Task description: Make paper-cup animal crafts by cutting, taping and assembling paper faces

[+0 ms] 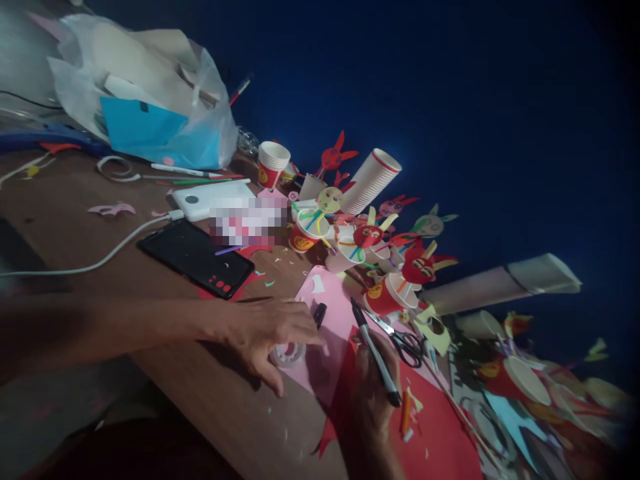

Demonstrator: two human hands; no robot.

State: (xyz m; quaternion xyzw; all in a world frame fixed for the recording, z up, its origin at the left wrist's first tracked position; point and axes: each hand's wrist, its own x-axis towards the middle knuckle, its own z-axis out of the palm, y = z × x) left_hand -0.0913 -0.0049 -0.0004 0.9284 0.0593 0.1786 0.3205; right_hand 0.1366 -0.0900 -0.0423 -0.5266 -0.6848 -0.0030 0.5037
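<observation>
On the red paper cup (383, 299) there is a round yellow emblem, but its writing is too small to be read. The right hand (369, 387) comes from the lower edge and grips a black-and-grey marker pen (379, 360) between thumb and fingers, its black tip pointing up and away, above pink paper (336, 293) and red paper (435, 427). The left hand (273, 330) reaches from the left, palm down, thumb spread from bent fingers, over a clear tape roll (295, 361). A short black cap (320, 315) is at these fingers; I cannot tell if they hold it.
</observation>
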